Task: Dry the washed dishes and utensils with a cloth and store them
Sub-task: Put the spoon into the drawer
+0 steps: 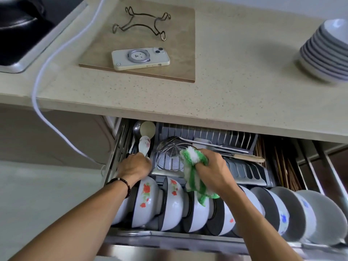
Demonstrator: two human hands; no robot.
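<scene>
A pull-out drawer rack (250, 172) stands open below the counter. My left hand (134, 167) grips the handle of a white ceramic spoon (144, 146) over the rack's left utensil slot. My right hand (212, 169) holds a green-and-white cloth (192, 172) beside a wire skimmer (169, 157) that lies in the rack. Several white bowls (173, 202), some with red flowers, stand on edge along the front row. A stack of white plates (325, 51) sits on the counter at the far right.
A phone (140, 58) and a wire trivet (141, 23) lie on a wooden board (178, 59) on the counter. A white cable (43, 72) hangs over the counter edge at left. The sink (20, 32) is at top left. Chopsticks (282, 166) lie in the rack's right side.
</scene>
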